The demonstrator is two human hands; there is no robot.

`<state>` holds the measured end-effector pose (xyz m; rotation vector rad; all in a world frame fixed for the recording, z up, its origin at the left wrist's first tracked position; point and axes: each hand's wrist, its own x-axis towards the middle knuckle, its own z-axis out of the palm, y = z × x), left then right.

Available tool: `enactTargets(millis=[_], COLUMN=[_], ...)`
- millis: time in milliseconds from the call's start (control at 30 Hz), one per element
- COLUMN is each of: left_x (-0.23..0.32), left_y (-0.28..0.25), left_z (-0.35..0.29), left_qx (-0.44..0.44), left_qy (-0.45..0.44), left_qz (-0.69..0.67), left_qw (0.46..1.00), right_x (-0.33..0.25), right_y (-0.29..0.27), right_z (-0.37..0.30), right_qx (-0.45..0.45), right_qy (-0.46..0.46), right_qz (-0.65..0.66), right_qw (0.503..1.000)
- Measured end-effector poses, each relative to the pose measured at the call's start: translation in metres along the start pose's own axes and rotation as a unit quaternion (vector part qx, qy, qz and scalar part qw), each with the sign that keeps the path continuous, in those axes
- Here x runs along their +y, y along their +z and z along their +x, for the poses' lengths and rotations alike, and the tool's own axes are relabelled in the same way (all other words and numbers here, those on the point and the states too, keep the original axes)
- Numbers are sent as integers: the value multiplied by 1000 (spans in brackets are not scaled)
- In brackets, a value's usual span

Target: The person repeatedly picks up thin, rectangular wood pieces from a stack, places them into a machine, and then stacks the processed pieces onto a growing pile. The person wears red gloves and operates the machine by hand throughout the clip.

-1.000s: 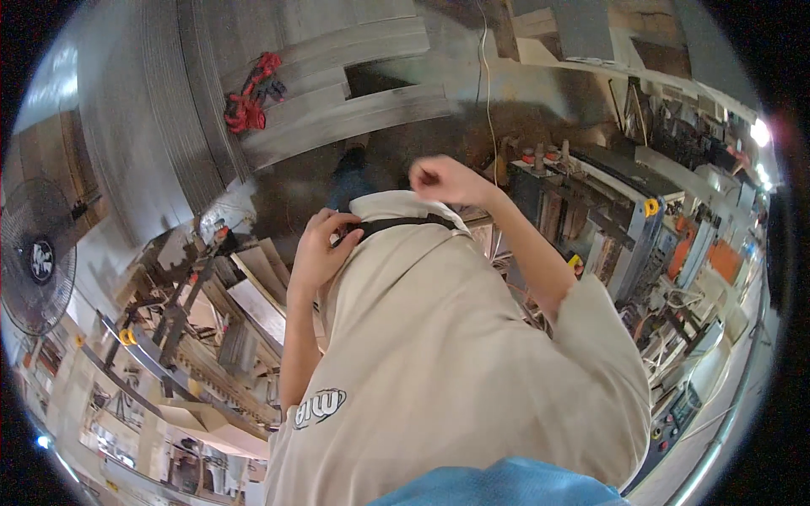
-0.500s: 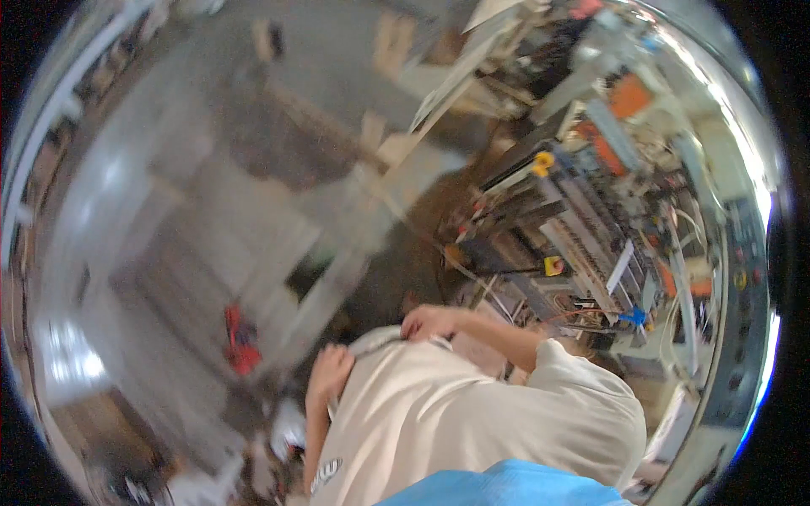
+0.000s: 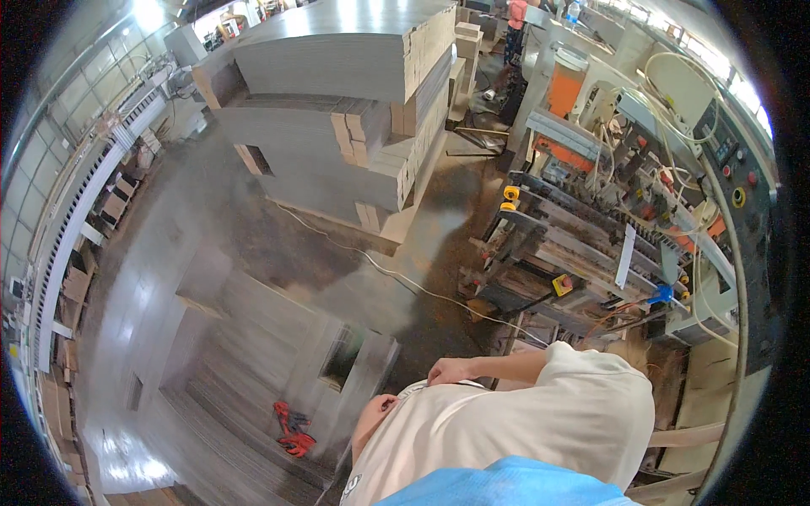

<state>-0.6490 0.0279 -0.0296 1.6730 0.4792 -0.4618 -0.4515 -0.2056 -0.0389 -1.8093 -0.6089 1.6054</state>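
Observation:
Both my hands are at my waist, by the lower edge of the cream shirt (image 3: 515, 422) I wear. My right hand (image 3: 451, 371) lies at the front of the hem with its fingers curled in; what they grip is hidden. On the other side, my left hand (image 3: 377, 413) is bent against the shirt's edge, fingers closed, and its grip cannot be made out either. Red and dark work gloves (image 3: 294, 432) lie to the left on a low stack of grey panels (image 3: 253, 371), apart from my hands.
Tall stacks of grey boards (image 3: 312, 143) stand ahead. To the right is a machine (image 3: 582, 244) with hoses, yellow parts and a control panel (image 3: 742, 177). A pale cable (image 3: 396, 274) crosses the floor. A roller conveyor (image 3: 84, 211) runs along the left, and a person (image 3: 515, 25) stands far off.
My view has swung up and left, so the board stacks ahead now show fully and sharply. Both hands stay at my waist; the gloves lie on the panels as before.

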Motion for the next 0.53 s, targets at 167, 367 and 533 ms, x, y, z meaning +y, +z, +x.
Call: enactTargets(millis=[167, 367, 533], left_x=[16, -6, -158], left_y=[1, 4, -27], left_z=[5, 11, -46], left_qx=[-14, 76, 246], left_qy=[-48, 27, -89], left_qz=[14, -124, -546], left_qw=[999, 989, 796], right_x=[12, 35, 170], right_y=[-4, -14, -55], right_z=[4, -11, -46], right_qx=[8, 136, -88], right_qy=[13, 26, -71], right_qz=[33, 422, 701], right_qw=[999, 896, 704])
